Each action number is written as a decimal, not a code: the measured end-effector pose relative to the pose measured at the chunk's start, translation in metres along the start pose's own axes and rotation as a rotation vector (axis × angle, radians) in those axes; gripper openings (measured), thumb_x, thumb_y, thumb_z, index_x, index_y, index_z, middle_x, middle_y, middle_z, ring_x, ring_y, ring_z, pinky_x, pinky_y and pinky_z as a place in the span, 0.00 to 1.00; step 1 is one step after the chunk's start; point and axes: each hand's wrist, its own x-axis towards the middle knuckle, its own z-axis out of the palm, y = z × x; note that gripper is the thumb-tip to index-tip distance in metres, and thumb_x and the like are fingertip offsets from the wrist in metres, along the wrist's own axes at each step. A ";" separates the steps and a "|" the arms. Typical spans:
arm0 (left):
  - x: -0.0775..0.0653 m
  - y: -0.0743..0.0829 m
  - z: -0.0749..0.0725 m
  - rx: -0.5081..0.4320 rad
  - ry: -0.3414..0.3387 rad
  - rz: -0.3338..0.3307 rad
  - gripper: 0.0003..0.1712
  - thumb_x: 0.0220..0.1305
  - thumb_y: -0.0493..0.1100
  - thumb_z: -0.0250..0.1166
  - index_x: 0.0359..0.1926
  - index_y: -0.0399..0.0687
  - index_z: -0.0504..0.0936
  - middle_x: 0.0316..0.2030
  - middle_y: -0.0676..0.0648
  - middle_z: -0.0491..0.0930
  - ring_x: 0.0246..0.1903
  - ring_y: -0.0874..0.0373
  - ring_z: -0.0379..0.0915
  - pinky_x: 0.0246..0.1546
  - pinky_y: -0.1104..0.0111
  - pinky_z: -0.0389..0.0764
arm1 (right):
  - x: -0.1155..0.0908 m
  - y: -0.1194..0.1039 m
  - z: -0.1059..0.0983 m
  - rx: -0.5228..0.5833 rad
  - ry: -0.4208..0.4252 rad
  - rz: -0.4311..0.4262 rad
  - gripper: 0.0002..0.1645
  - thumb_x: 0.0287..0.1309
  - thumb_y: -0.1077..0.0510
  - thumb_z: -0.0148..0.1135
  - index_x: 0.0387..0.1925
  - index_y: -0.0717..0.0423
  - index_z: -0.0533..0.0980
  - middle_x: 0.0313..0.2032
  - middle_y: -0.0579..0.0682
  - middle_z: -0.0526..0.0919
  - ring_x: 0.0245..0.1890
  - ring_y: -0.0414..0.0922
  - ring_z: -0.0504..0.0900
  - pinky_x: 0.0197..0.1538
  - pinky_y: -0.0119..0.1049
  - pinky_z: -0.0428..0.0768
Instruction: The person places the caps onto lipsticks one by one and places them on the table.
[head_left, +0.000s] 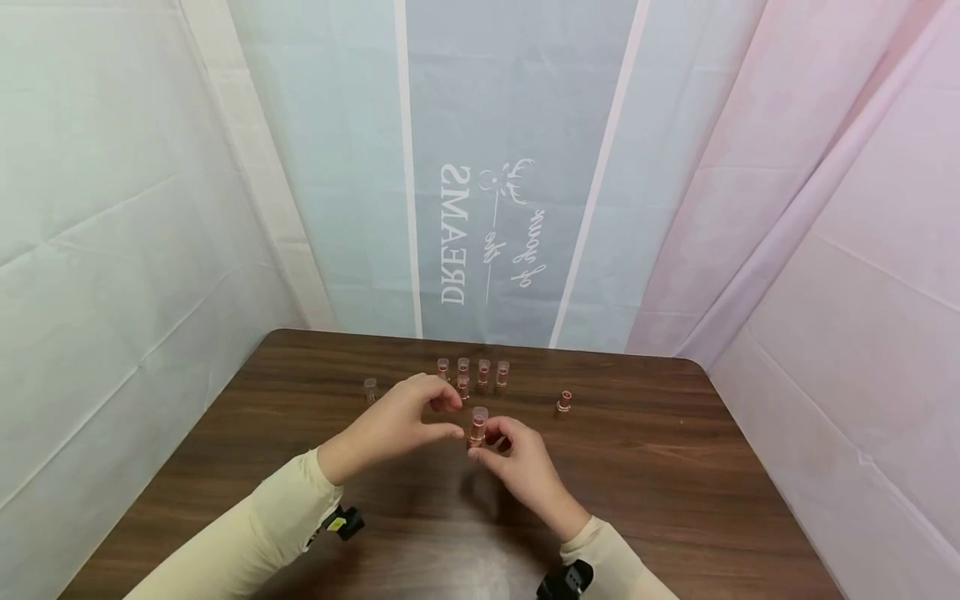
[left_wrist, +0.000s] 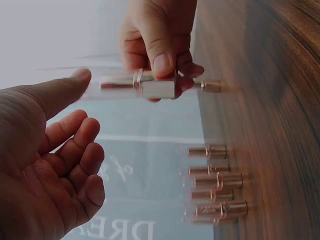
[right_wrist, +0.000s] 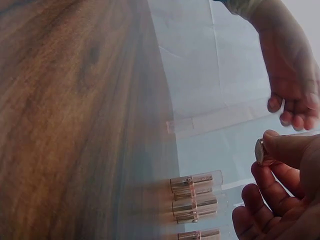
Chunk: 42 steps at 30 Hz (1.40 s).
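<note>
My right hand (head_left: pixel 525 467) pinches the rose-gold base of a lipstick tube (head_left: pixel 477 427) with a clear cap over its top, held above the table. To its left, my left hand (head_left: pixel 397 421) hovers with thumb and fingers apart, near the clear cap and holding nothing. In the left wrist view the lipstick tube (left_wrist: pixel 159 86) lies between the right thumb and fingers, its clear end toward the left thumb. Whether the left thumb touches the cap there is hard to tell. The right wrist view shows mainly the round bottom (right_wrist: pixel 259 151) of the tube.
Several capped lipstick tubes (head_left: pixel 483 372) stand grouped at the table's back. An uncapped lipstick tube (head_left: pixel 564 402) stands to the right. A lone clear cap (head_left: pixel 371 390) stands left, beyond the left hand. The brown wooden table (head_left: pixel 675 483) meets a printed curtain (head_left: pixel 517 100) behind.
</note>
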 end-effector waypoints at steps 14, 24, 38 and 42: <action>-0.032 -0.025 -0.004 -0.100 0.083 -0.104 0.12 0.60 0.50 0.77 0.42 0.60 0.83 0.39 0.58 0.81 0.40 0.61 0.75 0.39 0.63 0.78 | 0.006 -0.001 -0.014 0.007 0.001 0.023 0.12 0.51 0.54 0.81 0.33 0.44 0.82 0.33 0.40 0.83 0.34 0.43 0.81 0.40 0.37 0.82; -0.039 -0.033 -0.002 -0.144 0.051 -0.168 0.11 0.63 0.52 0.75 0.43 0.61 0.83 0.40 0.53 0.82 0.38 0.56 0.75 0.34 0.69 0.75 | 0.017 0.015 -0.022 -0.003 0.049 0.065 0.11 0.52 0.57 0.80 0.32 0.46 0.82 0.31 0.42 0.83 0.31 0.41 0.80 0.36 0.31 0.79; -0.046 -0.059 -0.010 -0.159 0.079 -0.253 0.11 0.63 0.51 0.74 0.44 0.59 0.83 0.39 0.57 0.82 0.35 0.58 0.76 0.34 0.68 0.77 | 0.069 0.049 -0.003 -0.200 0.052 0.142 0.10 0.56 0.57 0.78 0.35 0.47 0.81 0.33 0.43 0.86 0.35 0.40 0.83 0.43 0.41 0.82; -0.046 -0.065 -0.017 -0.163 0.105 -0.280 0.11 0.64 0.51 0.74 0.44 0.58 0.83 0.38 0.56 0.82 0.36 0.57 0.76 0.34 0.67 0.78 | 0.080 0.056 0.006 -0.249 0.021 0.171 0.10 0.57 0.57 0.77 0.36 0.48 0.81 0.34 0.44 0.87 0.36 0.41 0.84 0.43 0.42 0.82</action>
